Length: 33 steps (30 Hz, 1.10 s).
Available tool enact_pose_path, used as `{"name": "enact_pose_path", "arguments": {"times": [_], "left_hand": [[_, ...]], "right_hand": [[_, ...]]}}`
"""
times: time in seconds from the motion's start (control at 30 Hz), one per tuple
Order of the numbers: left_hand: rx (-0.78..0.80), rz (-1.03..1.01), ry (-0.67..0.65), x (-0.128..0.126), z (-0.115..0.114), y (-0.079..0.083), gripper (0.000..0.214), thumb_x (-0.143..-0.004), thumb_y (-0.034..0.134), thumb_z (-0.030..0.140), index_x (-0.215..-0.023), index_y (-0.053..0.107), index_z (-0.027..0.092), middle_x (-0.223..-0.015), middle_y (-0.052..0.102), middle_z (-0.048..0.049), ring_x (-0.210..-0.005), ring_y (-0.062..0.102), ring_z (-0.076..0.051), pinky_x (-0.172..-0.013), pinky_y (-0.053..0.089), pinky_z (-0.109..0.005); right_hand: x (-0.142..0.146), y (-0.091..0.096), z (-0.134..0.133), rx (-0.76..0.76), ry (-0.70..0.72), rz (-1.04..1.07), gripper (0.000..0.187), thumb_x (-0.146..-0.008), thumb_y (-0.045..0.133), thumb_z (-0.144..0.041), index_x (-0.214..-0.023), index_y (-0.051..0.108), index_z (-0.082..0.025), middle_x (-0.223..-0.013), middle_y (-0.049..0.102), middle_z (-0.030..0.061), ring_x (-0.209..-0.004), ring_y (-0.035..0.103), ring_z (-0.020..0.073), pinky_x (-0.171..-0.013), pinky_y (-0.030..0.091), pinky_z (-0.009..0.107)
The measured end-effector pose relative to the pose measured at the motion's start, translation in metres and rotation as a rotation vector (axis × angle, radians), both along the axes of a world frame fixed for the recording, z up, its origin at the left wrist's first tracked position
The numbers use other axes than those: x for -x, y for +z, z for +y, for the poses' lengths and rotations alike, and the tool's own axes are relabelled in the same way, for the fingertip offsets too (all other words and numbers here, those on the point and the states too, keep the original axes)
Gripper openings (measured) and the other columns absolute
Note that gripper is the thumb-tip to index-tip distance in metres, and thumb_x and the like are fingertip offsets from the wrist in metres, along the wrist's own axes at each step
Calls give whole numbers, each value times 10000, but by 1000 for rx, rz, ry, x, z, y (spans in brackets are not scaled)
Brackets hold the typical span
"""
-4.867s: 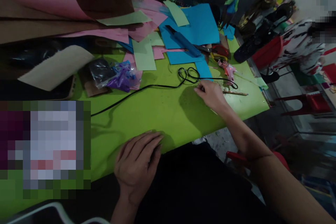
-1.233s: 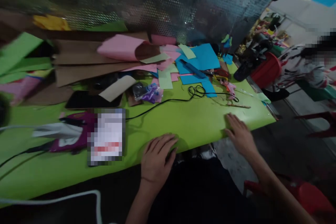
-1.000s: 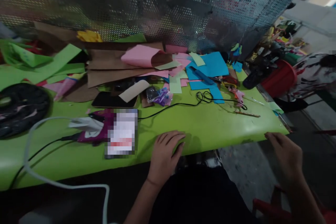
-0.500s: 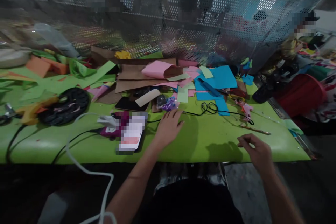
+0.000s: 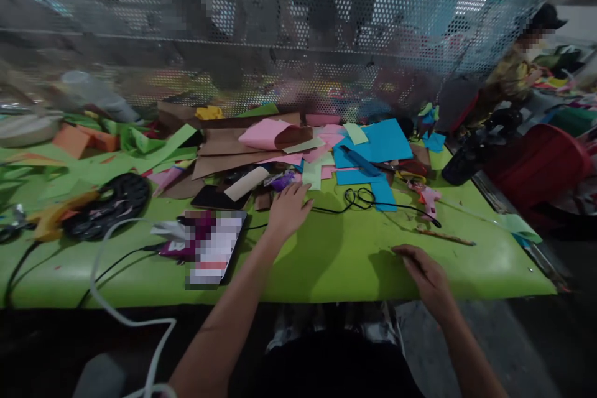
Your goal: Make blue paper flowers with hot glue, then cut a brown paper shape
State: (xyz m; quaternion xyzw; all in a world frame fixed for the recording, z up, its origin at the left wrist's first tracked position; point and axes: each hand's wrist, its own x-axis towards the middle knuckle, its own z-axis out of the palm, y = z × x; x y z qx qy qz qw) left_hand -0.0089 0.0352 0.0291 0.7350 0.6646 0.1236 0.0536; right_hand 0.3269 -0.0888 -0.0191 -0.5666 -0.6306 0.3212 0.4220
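Observation:
My left hand reaches forward over the green table, fingers spread, next to a small plastic bag with purple bits and over a thin black cable. It holds nothing. My right hand rests near the table's front edge with its fingers loosely curled, empty as far as I can see. Blue paper sheets, pink paper and pale green strips lie heaped beyond my left hand.
A dark phone and a blurred card lie left of my left hand. A black round object, a white cable and green scraps fill the left side. A perforated metal screen stands behind. Red stool at right.
The view has lifted and widened. My left hand has moved from the front edge forward to the plastic bag. My right hand went off the table's right edge and came back onto it.

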Motion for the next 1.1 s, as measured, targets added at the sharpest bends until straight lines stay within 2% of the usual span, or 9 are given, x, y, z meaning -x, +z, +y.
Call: {"name": "enact_pose_path", "arguments": {"times": [0.07, 0.2, 0.33, 0.47, 0.63, 0.73, 0.83, 0.97, 1.1], "left_hand": [[-4, -3, 26, -3, 0, 3, 450, -986, 481, 324, -1410, 585, 219, -1524, 567, -97, -1410, 507, -309, -1152, 422, -476], [-51, -8, 91, 3, 5, 10, 394, -972, 499, 316, -1330, 648, 243, -1442, 635, -81, -1353, 542, -311, -1109, 441, -467], [-57, 50, 241, 26, 8, 23, 320, -942, 530, 348, -1151, 727, 208, -1258, 719, -132, -1245, 599, -341, -1014, 474, -462], [20, 139, 398, 48, 0, 33, 270, -907, 574, 387, -990, 755, 206, -1091, 769, -130, -1161, 642, -342, -994, 450, -475], [188, 294, 344, 55, -9, 26, 351, -862, 641, 414, -1107, 730, 179, -1248, 731, -166, -1216, 636, -355, -998, 446, -457], [223, 310, 352, 53, -7, 19, 380, -911, 583, 400, -1168, 711, 152, -1243, 733, -194, -1191, 662, -363, -982, 468, -442], [230, 312, 366, 50, -3, 16, 371, -953, 511, 346, -1134, 730, 107, -1169, 748, -236, -1138, 690, -375, -949, 493, -440], [231, 309, 383, 47, -3, 15, 344, -941, 495, 240, -1149, 719, 84, -1140, 747, -257, -1120, 703, -378, -901, 517, -423], [209, 294, 439, 49, -5, 17, 382, -970, 424, 246, -1202, 684, 90, -1138, 744, -254, -1078, 714, -384, -848, 526, -431]], "right_hand": [[-3, -2, -2, 7, -14, 70, 211, -911, 562, -332, -1005, 725, -238, -937, 752, 49, -863, 687, 212, -787, 526, 326], [-14, -5, -5, -66, -38, 151, 131, -808, 536, -231, -720, 632, -240, -669, 578, -6, -629, 536, 168, -594, 426, 283], [-22, -6, -7, -107, -73, 234, 110, -716, 524, -189, -616, 532, -233, -639, 484, -1, -629, 460, 176, -586, 363, 301], [-25, -9, -8, -14, -155, 271, 132, -829, 604, -330, -781, 656, -218, -781, 600, 40, -777, 542, 216, -681, 410, 321], [-30, -10, -6, 25, -51, 233, 231, -882, 647, -427, -995, 723, -240, -873, 669, 42, -810, 595, 216, -709, 465, 313], [-33, -8, -6, 31, 16, 177, 198, -881, 667, -410, -990, 726, -255, -894, 700, 48, -868, 645, 235, -743, 508, 316], [-31, -4, -8, 35, 17, 144, 190, -891, 654, -418, -970, 722, -258, -909, 715, 53, -874, 662, 241, -733, 523, 314], [-26, 3, -9, 22, 29, 101, 185, -897, 643, -424, -940, 718, -260, -888, 717, 44, -848, 665, 229, -713, 526, 298], [-26, 5, -8, 17, 42, 78, 201, -899, 638, -438, -932, 715, -255, -879, 717, 44, -834, 665, 227, -690, 521, 290]]}}
